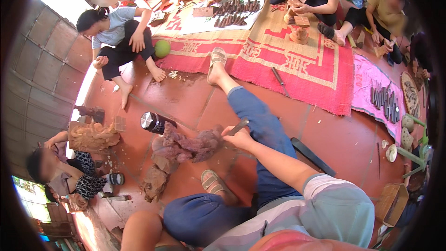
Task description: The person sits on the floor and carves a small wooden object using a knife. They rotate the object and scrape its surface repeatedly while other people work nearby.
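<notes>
My right hand is closed around a dark, flat chisel, held just to the right of a carved reddish-purple wood piece. The chisel's working end cannot be made out clearly. Knobbly shapes cover the carving, which lies over a rough brown wood block on the tiled floor. A black flask with a silver lid lies on its side behind the carving. Of my left side only a bent bare arm shows at the lower edge; my left hand is out of sight.
My legs stretch across the floor around the carving. A long dark bar lies right of my leg, and a chisel on the red mat. Several chisels lie on pink cloth. Other people sit around; a large carving stands left.
</notes>
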The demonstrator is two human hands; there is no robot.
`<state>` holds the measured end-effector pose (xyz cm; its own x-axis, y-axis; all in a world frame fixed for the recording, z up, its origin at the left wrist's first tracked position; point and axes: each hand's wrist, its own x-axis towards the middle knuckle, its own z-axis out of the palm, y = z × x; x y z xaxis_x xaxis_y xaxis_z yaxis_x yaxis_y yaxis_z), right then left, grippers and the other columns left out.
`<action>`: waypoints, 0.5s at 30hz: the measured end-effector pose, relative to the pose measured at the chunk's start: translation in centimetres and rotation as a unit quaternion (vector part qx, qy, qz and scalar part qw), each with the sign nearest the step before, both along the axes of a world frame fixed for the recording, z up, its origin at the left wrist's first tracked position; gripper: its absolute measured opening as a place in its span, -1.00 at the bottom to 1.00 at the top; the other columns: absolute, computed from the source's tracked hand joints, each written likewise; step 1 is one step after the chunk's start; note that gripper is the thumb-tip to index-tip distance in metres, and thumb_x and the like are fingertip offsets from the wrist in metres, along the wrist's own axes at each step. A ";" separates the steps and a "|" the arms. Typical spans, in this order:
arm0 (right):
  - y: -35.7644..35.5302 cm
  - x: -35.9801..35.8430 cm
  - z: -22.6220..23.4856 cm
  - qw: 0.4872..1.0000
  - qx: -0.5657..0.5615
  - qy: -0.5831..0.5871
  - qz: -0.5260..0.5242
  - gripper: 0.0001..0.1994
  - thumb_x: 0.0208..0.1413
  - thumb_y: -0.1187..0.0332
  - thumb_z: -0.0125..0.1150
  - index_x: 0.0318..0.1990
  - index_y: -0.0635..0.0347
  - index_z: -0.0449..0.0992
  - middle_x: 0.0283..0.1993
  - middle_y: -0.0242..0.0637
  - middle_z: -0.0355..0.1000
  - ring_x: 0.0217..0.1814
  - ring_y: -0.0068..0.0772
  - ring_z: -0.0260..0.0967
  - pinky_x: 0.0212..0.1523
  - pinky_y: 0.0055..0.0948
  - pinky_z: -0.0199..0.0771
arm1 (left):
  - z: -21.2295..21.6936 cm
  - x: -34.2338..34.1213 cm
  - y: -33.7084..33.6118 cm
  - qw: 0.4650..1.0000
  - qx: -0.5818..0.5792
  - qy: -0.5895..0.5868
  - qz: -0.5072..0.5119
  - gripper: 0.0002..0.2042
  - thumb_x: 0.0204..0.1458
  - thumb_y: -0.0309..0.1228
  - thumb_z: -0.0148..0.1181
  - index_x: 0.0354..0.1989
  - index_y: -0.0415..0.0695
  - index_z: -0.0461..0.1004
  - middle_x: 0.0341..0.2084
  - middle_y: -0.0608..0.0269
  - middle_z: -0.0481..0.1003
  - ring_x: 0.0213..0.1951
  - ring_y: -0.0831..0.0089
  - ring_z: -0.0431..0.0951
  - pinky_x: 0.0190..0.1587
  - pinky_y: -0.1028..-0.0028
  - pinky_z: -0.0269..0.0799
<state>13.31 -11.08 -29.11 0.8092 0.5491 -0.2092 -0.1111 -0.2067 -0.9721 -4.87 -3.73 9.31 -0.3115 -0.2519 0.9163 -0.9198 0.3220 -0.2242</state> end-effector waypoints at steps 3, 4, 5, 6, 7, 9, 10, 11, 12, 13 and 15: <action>0.1 0.0 -0.1 1.000 0.008 0.028 -0.002 -0.89 -0.10 0.40 0.21 -0.36 0.12 0.51 -0.55 -0.39 0.41 -0.51 -0.60 0.33 -0.49 -0.53 0.30 | -0.6 2.2 -1.0 0.951 -0.056 -0.241 0.184 -0.91 -0.06 -0.43 0.06 -0.52 -0.17 0.37 -0.62 0.36 0.40 -0.53 0.54 0.37 -0.37 0.52 0.30; 0.4 0.0 -0.1 0.999 0.016 0.031 -0.001 -0.90 -0.10 0.42 0.22 -0.37 0.13 0.51 -0.59 -0.43 0.39 -0.56 -0.66 0.29 -0.54 -0.57 0.26 | -0.9 2.7 -0.9 0.877 -0.092 -0.353 0.312 -0.84 -0.02 -0.33 0.13 -0.44 -0.18 0.42 -0.59 0.32 0.45 -0.50 0.52 0.42 -0.36 0.47 0.35; 2.0 -0.4 -0.1 0.999 0.028 0.018 0.016 -0.91 -0.10 0.42 0.22 -0.38 0.12 0.52 -0.61 -0.45 0.38 -0.60 -0.66 0.27 -0.57 -0.57 0.24 | -1.3 1.4 -0.2 0.930 0.005 -0.229 0.288 -0.82 -0.04 -0.33 0.15 -0.40 -0.21 0.45 -0.57 0.26 0.49 -0.44 0.42 0.49 -0.33 0.40 0.42; 2.1 -0.4 -0.5 0.999 0.034 0.013 0.012 -0.91 -0.10 0.42 0.22 -0.38 0.12 0.51 -0.61 -0.45 0.38 -0.60 -0.66 0.27 -0.57 -0.57 0.24 | -1.1 1.1 1.3 0.961 0.055 -0.097 0.252 -0.80 -0.02 -0.32 0.15 -0.36 -0.23 0.46 -0.50 0.21 0.51 -0.39 0.38 0.51 -0.29 0.39 0.43; 2.5 -0.5 -0.9 0.999 0.040 0.009 0.012 -0.91 -0.09 0.43 0.22 -0.38 0.13 0.51 -0.60 -0.45 0.38 -0.60 -0.65 0.28 -0.57 -0.57 0.25 | -0.9 0.8 2.7 0.970 0.102 0.040 0.217 -0.77 -0.01 -0.31 0.15 -0.33 -0.26 0.47 -0.43 0.17 0.53 -0.34 0.35 0.52 -0.25 0.38 0.44; 3.0 -0.1 -2.6 0.999 0.044 -0.018 0.011 -0.92 -0.09 0.44 0.22 -0.38 0.14 0.51 -0.58 -0.44 0.39 -0.59 -0.64 0.29 -0.57 -0.56 0.27 | -2.0 4.3 1.9 0.967 -0.059 0.247 0.012 -0.83 0.03 -0.44 -0.03 -0.59 -0.11 0.39 -0.65 0.29 0.41 -0.53 0.34 0.42 -0.60 0.43 0.28; 0.8 1.3 -5.3 0.999 0.012 -0.040 -0.022 -0.93 -0.08 0.45 0.22 -0.38 0.15 0.51 -0.56 -0.44 0.40 -0.58 -0.64 0.29 -0.57 -0.56 0.29 | -4.1 6.8 1.0 0.938 -0.113 0.319 -0.076 -0.84 0.05 -0.41 -0.05 -0.55 -0.10 0.39 -0.63 0.28 0.40 -0.51 0.32 0.41 -0.55 0.41 0.29; 1.9 0.0 -2.6 1.000 0.011 -0.024 -0.006 -0.90 -0.10 0.42 0.23 -0.38 0.13 0.51 -0.55 -0.43 0.40 -0.55 -0.62 0.31 -0.52 -0.55 0.31 | -3.5 7.1 -0.6 0.902 -0.148 0.391 -0.107 -0.84 0.06 -0.37 -0.07 -0.51 -0.09 0.39 -0.61 0.28 0.39 -0.50 0.31 0.40 -0.51 0.38 0.30; 0.3 0.6 -0.3 0.999 -0.018 -0.021 -0.024 -0.88 -0.12 0.40 0.25 -0.37 0.12 0.51 -0.55 -0.42 0.41 -0.51 -0.60 0.33 -0.47 -0.54 0.33 | -4.0 8.6 -2.1 0.854 -0.199 0.446 -0.181 -0.83 0.08 -0.34 -0.09 -0.47 -0.09 0.39 -0.58 0.27 0.38 -0.49 0.30 0.39 -0.46 0.36 0.31; 1.4 0.2 0.2 0.998 0.042 0.037 0.013 -0.89 -0.11 0.44 0.23 -0.36 0.15 0.50 -0.56 -0.44 0.39 -0.54 -0.63 0.32 -0.51 -0.57 0.31 | -2.7 8.4 -4.3 0.851 -0.164 0.460 -0.192 -0.81 0.11 -0.32 -0.14 -0.40 -0.11 0.38 -0.52 0.23 0.39 -0.43 0.30 0.39 -0.41 0.37 0.32; 1.1 1.2 -1.8 0.994 0.077 0.068 0.031 -0.91 -0.07 0.50 0.21 -0.36 0.20 0.47 -0.58 -0.44 0.37 -0.58 -0.66 0.29 -0.57 -0.62 0.26 | -3.3 8.5 -4.4 0.830 -0.121 0.462 -0.286 -0.72 0.19 -0.26 -0.26 -0.24 -0.17 0.36 -0.39 0.15 0.42 -0.29 0.31 0.39 -0.30 0.39 0.32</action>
